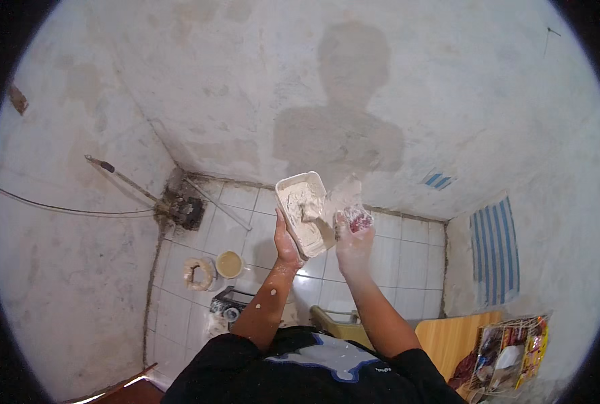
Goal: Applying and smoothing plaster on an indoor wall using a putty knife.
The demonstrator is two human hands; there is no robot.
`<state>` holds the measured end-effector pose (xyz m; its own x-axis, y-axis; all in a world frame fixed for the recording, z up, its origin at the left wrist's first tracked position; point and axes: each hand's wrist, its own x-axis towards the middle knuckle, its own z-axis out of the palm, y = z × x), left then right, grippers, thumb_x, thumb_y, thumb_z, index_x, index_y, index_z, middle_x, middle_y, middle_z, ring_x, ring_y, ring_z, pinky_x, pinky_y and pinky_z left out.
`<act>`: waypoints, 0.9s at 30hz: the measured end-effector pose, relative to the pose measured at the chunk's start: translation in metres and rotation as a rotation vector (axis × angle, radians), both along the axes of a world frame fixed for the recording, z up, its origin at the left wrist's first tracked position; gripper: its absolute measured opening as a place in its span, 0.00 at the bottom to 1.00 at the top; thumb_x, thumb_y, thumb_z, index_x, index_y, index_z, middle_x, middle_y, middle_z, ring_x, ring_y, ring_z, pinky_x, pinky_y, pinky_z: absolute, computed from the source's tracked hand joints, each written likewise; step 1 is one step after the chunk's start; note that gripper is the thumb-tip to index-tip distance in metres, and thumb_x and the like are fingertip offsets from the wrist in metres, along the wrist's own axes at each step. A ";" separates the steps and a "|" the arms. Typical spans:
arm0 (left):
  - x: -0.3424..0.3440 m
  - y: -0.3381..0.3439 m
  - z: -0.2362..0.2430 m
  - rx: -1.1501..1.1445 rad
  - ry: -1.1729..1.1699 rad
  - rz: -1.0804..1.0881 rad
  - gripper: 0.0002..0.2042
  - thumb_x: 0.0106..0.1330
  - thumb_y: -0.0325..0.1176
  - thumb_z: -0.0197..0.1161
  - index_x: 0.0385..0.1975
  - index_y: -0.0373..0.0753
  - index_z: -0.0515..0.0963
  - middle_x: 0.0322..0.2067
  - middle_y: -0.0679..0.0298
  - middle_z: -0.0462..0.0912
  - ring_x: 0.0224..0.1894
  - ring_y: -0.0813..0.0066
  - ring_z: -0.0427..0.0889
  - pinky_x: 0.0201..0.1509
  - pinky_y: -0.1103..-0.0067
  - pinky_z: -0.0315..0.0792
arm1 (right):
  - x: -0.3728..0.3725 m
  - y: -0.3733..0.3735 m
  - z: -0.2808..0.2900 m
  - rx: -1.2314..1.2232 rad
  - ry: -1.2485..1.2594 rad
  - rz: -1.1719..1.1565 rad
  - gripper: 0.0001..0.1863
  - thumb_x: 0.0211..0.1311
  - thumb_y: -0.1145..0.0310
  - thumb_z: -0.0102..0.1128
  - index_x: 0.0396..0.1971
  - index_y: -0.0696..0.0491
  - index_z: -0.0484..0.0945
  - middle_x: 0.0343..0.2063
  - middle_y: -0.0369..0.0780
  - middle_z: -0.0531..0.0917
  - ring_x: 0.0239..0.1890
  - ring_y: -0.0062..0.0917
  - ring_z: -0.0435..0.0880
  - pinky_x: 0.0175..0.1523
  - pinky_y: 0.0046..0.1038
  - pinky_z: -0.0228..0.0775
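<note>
While cradling a paste-coated white tray (301, 178), clutching a smeared red tool (360, 222).
Grasped in left hand (286, 248) and right hand (351, 244) respectively, above white floor tiles (411, 269).

A person's bare left grip (286, 245) supports a white rectangular plastic tray (302, 176) holding thick cream-coloured paste (309, 209). Just beside it, toward 4 o'clock, the paste-smeared right grip (355, 244) holds a flat, paste-coated tool with a dark-red part (360, 220). At 8 o'clock, a round tub of beige paste (230, 277) stands on the white-tiled floor (407, 259). Between 3 and 4 o'clock hangs a blue-and-white striped sheet (495, 249).
</note>
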<state>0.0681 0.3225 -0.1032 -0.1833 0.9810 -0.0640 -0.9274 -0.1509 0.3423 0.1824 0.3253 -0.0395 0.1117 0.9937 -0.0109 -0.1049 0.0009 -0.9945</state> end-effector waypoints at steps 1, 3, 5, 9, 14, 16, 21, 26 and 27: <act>-0.001 0.008 0.004 0.018 0.013 -0.020 0.31 0.70 0.57 0.37 0.63 0.39 0.57 0.58 0.57 0.67 0.58 0.61 0.69 0.63 0.67 0.63 | -0.002 0.009 0.001 0.105 -0.151 -0.006 0.07 0.54 0.78 0.58 0.34 0.62 0.78 0.28 0.38 0.82 0.29 0.27 0.80 0.33 0.26 0.70; 0.002 0.024 0.013 -0.013 0.003 -0.060 0.30 0.70 0.58 0.36 0.61 0.39 0.60 0.55 0.58 0.70 0.56 0.62 0.71 0.61 0.67 0.65 | 0.009 0.028 -0.015 0.399 -0.389 0.129 0.10 0.50 0.79 0.58 0.35 0.61 0.78 0.28 0.41 0.82 0.28 0.33 0.80 0.34 0.28 0.71; 0.002 0.039 0.008 -0.054 -0.005 -0.048 0.30 0.70 0.58 0.37 0.61 0.39 0.61 0.54 0.58 0.71 0.55 0.61 0.72 0.60 0.66 0.66 | 0.012 0.040 -0.017 0.510 -0.661 0.404 0.18 0.38 0.82 0.57 0.36 0.59 0.79 0.29 0.51 0.80 0.31 0.46 0.79 0.40 0.33 0.72; -0.006 0.057 -0.010 -0.029 -0.119 -0.076 0.30 0.69 0.58 0.39 0.60 0.40 0.63 0.52 0.58 0.73 0.53 0.60 0.74 0.57 0.63 0.70 | 0.011 0.049 -0.004 0.761 -0.755 0.222 0.07 0.45 0.81 0.53 0.26 0.60 0.78 0.23 0.47 0.81 0.28 0.40 0.81 0.36 0.29 0.72; -0.017 0.080 0.000 -0.065 -0.065 -0.043 0.29 0.70 0.56 0.39 0.60 0.41 0.62 0.55 0.59 0.70 0.54 0.59 0.73 0.59 0.62 0.68 | 0.043 0.091 0.018 0.427 -0.496 0.550 0.08 0.49 0.82 0.54 0.30 0.60 0.80 0.28 0.46 0.84 0.30 0.35 0.82 0.41 0.32 0.73; -0.021 0.087 0.008 -0.052 -0.068 -0.043 0.28 0.70 0.56 0.38 0.60 0.41 0.63 0.54 0.59 0.71 0.53 0.60 0.73 0.59 0.63 0.67 | 0.039 0.109 0.026 0.450 -0.467 0.453 0.09 0.51 0.79 0.57 0.33 0.59 0.81 0.28 0.45 0.84 0.30 0.31 0.82 0.40 0.31 0.73; -0.025 0.099 -0.001 0.073 -0.141 -0.089 0.28 0.71 0.53 0.36 0.61 0.38 0.61 0.57 0.54 0.69 0.56 0.57 0.71 0.61 0.63 0.66 | 0.014 0.135 0.034 0.473 -0.650 0.433 0.13 0.46 0.77 0.56 0.35 0.59 0.79 0.29 0.47 0.82 0.32 0.39 0.81 0.42 0.33 0.73; -0.028 0.109 0.015 -0.019 0.003 0.141 0.28 0.71 0.54 0.37 0.60 0.39 0.62 0.55 0.56 0.71 0.55 0.56 0.72 0.60 0.61 0.67 | -0.007 0.149 -0.010 0.729 -0.612 0.674 0.10 0.45 0.78 0.55 0.31 0.60 0.79 0.27 0.50 0.82 0.28 0.47 0.78 0.34 0.35 0.72; -0.028 0.107 0.018 0.003 0.094 0.203 0.29 0.71 0.55 0.35 0.61 0.38 0.61 0.55 0.55 0.71 0.54 0.56 0.74 0.58 0.61 0.69 | -0.005 0.159 -0.012 0.732 -0.633 0.820 0.09 0.50 0.75 0.57 0.32 0.60 0.79 0.27 0.48 0.82 0.26 0.41 0.81 0.34 0.33 0.72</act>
<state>0.0398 0.4299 -0.0853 -0.3821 0.9235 -0.0347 -0.8418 -0.3323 0.4253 0.1774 0.4846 -0.0514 -0.7523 0.5247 0.3985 0.1571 0.7302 -0.6649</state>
